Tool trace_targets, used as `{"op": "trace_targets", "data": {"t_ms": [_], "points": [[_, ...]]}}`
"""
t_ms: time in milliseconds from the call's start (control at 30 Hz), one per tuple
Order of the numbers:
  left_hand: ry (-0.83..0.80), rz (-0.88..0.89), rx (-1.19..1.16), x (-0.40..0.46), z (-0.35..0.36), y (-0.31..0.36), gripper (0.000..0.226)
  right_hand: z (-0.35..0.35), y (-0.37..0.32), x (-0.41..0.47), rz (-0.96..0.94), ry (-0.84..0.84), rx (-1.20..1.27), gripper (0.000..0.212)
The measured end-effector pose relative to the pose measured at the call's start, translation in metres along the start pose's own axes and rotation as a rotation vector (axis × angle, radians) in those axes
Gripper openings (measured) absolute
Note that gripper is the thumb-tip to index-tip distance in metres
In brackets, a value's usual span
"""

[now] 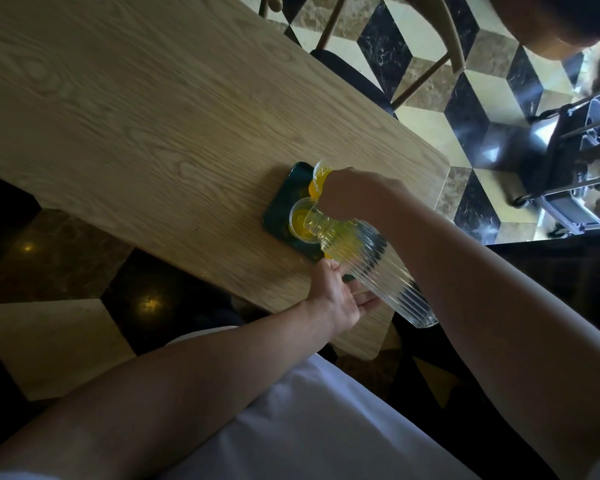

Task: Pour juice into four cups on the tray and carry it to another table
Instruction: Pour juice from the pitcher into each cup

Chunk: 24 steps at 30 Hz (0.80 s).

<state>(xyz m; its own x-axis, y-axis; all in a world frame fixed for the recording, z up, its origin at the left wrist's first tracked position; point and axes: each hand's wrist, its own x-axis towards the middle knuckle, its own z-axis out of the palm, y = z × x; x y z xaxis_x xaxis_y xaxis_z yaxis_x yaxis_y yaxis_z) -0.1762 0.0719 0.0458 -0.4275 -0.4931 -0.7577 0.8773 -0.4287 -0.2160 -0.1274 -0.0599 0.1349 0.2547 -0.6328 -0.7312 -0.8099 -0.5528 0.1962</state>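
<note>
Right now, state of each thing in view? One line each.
Carafe: tipped, mouth over a cup, juice near the neck, mostly empty.
Near cup: upright on the tray, partly filled with juice.
Far cup: upright on the tray, holds juice.
Tray: flat on the table, near its edge.
Right hand: gripping the carafe's neck.
Left hand: supporting the carafe from below.
Other cups: hidden.

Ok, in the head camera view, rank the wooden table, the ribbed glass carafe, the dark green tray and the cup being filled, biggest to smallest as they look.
1. wooden table
2. ribbed glass carafe
3. dark green tray, though the cups, the carafe and a hand hide part of it, so second and third are unsure
4. cup being filled
</note>
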Motion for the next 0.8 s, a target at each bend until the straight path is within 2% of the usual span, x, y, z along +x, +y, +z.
{"op": "trace_targets", "data": {"t_ms": [200,333,533,667,800], "points": [[-0.022,0.014,-0.047,-0.001,0.002,-0.001,0.054,-0.008,-0.005,0.0,-0.038,-0.006,-0.053,0.023],[-0.078,-0.007,-0.08,-0.001,0.002,-0.003,0.044,-0.013,-0.007,0.001,-0.061,-0.054,-0.089,0.024],[-0.168,-0.024,-0.113,-0.001,0.007,-0.005,0.046,-0.018,-0.011,0.003,-0.072,-0.046,-0.162,0.028],[-0.16,-0.015,-0.163,-0.005,0.015,-0.004,0.034,-0.013,-0.013,0.006,-0.222,0.016,-0.146,0.01],[-0.147,0.008,-0.165,-0.006,0.019,-0.003,0.027,-0.009,-0.021,0.014,-0.267,0.038,-0.15,0.007]]}}
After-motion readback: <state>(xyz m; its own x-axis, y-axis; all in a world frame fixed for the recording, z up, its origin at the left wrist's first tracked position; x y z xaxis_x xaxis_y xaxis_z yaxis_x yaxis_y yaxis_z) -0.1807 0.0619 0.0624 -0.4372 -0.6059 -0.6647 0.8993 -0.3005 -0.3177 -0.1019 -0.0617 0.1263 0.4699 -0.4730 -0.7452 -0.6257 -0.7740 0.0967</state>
